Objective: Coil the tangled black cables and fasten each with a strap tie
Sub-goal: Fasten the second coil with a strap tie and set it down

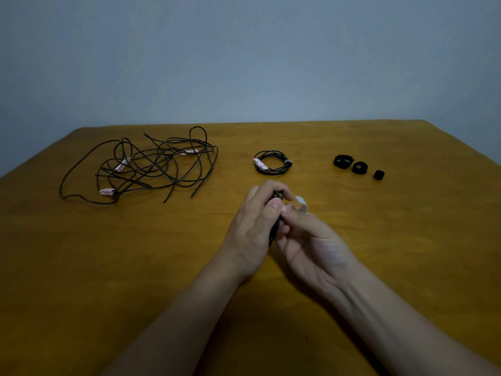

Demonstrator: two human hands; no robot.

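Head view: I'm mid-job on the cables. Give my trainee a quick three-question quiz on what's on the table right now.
1. True or false: the finished coil lies between the tangled pile and the rolled strap ties.
2. How many rolled strap ties lie loose on the table? A two, B three, C five.
3. Fill in: the left hand grips a bundle of black ____, while the right hand pinches a pale strap end.
Key: 1 true; 2 B; 3 cable.
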